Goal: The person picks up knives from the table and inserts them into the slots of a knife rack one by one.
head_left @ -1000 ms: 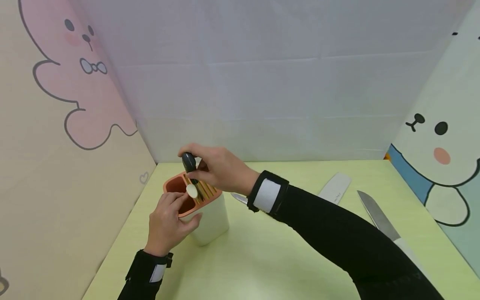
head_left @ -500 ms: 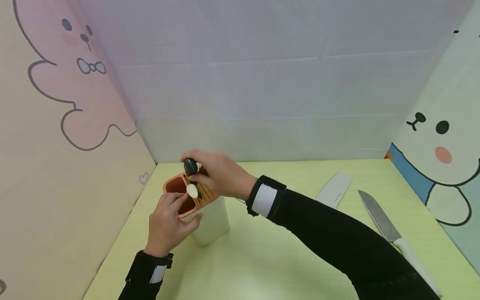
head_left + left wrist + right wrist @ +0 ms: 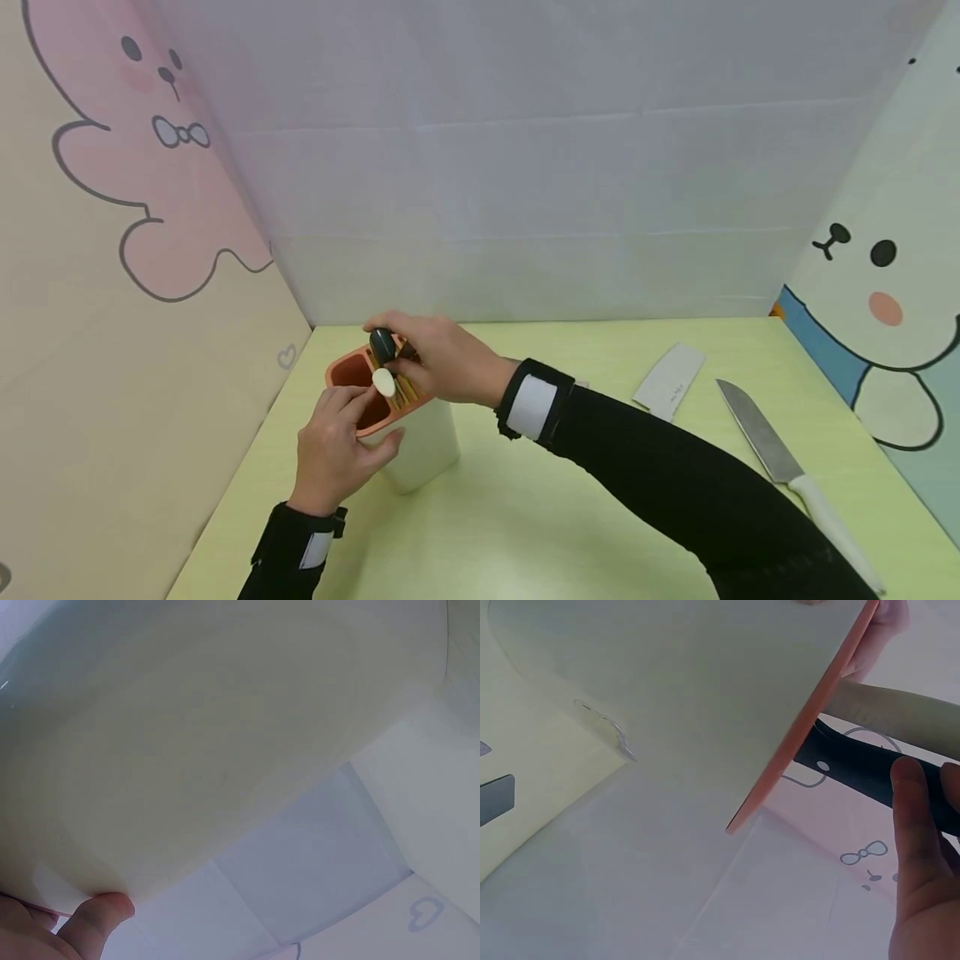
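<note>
A cream knife holder [image 3: 427,450] with an orange slotted top stands upright on the table. My left hand [image 3: 333,450] grips its near left rim, fingers over the open compartment and thumb [image 3: 101,915] on the outer wall. With fingers and thumb, my right hand [image 3: 450,362] holds the black handle of a knife [image 3: 382,345] over the slots. In the right wrist view this black handle [image 3: 855,761] reaches the orange rim, and its blade is hidden inside the holder. Beside it a cream handle [image 3: 384,382] sticks up out of the slots, close to my left fingertips.
To the right lie a pale broad-bladed knife [image 3: 670,382], its handle end hidden by my right sleeve, and a long knife [image 3: 761,433] with a white handle. A white back wall [image 3: 555,208] and printed side walls enclose the table [image 3: 525,517].
My right hand has moved down with the black-handled knife, whose handle now sits lower at the slots. The blade that showed below the handle is hidden now. My left hand has stayed put.
</note>
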`<state>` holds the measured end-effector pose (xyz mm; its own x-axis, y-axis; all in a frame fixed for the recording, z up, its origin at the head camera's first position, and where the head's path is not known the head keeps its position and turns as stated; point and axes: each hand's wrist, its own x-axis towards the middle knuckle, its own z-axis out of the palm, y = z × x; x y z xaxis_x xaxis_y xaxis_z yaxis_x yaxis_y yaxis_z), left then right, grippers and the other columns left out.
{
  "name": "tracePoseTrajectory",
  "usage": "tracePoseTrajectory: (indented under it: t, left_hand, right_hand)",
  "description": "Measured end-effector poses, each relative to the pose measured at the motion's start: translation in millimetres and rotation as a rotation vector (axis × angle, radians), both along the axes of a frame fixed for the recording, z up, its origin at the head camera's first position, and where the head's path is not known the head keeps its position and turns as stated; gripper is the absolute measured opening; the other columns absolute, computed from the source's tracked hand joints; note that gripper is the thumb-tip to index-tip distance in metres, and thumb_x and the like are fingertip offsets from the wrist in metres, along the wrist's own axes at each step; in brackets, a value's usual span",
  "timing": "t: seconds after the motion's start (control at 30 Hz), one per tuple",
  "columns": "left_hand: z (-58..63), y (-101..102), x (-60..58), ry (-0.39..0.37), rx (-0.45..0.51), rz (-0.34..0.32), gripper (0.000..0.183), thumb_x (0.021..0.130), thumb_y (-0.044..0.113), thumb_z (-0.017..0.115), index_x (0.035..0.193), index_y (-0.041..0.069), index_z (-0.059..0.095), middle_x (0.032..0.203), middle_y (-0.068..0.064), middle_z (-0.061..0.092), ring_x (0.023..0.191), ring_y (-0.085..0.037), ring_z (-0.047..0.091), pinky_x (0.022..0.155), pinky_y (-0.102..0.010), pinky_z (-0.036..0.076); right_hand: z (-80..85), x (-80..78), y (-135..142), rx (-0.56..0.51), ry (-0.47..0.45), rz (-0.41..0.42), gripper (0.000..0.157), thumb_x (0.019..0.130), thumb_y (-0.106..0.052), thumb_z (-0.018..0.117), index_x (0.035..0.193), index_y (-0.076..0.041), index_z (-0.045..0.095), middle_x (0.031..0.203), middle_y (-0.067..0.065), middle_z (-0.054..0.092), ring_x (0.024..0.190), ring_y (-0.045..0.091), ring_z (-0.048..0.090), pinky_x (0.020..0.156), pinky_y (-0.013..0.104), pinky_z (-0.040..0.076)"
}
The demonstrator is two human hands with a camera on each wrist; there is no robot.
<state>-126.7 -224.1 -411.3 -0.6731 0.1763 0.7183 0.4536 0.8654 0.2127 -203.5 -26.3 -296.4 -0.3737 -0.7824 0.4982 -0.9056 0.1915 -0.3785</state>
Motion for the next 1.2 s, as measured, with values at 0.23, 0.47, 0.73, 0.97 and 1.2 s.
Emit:
tracePoseTrajectory:
  t: [0.23, 0.47, 0.73, 0.97, 1.2]
  left_hand:
    - [-0.5, -1.3, 0.3, 0.0, 0.003, 0.0, 0.054, 0.068, 0.039, 0.073, 0.109, 0.003, 0.067, 0.099, -0.01, 0.061, 0.094, -0.025, 0.052, 0.06, -0.042, 0.056]
    - [-1.5, -2.5, 0.4, 0.001, 0.008, 0.007, 0.054, 0.068, 0.039, 0.073, 0.108, 0.004, 0.067, 0.098, -0.009, 0.061, 0.095, -0.024, 0.052, 0.058, -0.042, 0.056]
    - [-3.2, -3.3, -0.6, -0.011, 0.01, 0.013, 0.056, 0.068, 0.039, 0.073, 0.11, 0.004, 0.067, 0.099, -0.009, 0.061, 0.096, -0.024, 0.052, 0.061, -0.043, 0.057]
    - [-3.9, -2.8, -3.0, -0.014, 0.011, 0.008, 0.058, 0.068, 0.04, 0.073, 0.112, 0.003, 0.066, 0.099, -0.009, 0.06, 0.096, -0.024, 0.052, 0.062, -0.044, 0.057]
    - [-2.8, -2.5, -5.5, -0.003, 0.007, -0.003, 0.058, 0.067, 0.039, 0.073, 0.112, 0.002, 0.066, 0.099, -0.009, 0.06, 0.094, -0.024, 0.052, 0.059, -0.043, 0.057]
  right_hand:
    - [-2.1, -0.5, -0.9, 0.03, -0.035, 0.002, 0.052, 0.089, -0.006, 0.061, 0.137, -0.009, 0.04, 0.111, 0.001, 0.062, 0.078, 0.008, 0.054, 0.066, 0.018, 0.046]
    - [-4.8, -1.9, 0.9, 0.043, -0.067, -0.016, 0.053, 0.089, -0.007, 0.059, 0.138, -0.007, 0.037, 0.112, 0.002, 0.06, 0.08, 0.007, 0.053, 0.069, 0.018, 0.047]
    - [-7.4, -7.2, 17.0, 0.061, -0.184, -0.065, 0.052, 0.093, -0.003, 0.051, 0.142, -0.008, 0.034, 0.126, 0.006, 0.057, 0.085, 0.004, 0.058, 0.069, 0.017, 0.05]
    - [-7.4, -19.6, 54.4, 0.025, -0.24, -0.165, 0.048, 0.096, -0.006, 0.043, 0.143, -0.013, 0.033, 0.123, 0.003, 0.058, 0.084, -0.001, 0.058, 0.066, 0.023, 0.051]
    - [-17.8, -33.1, 99.8, 0.015, -0.267, -0.302, 0.05, 0.095, -0.014, 0.051, 0.143, -0.017, 0.034, 0.117, -0.001, 0.059, 0.089, 0.004, 0.06, 0.07, 0.028, 0.053]
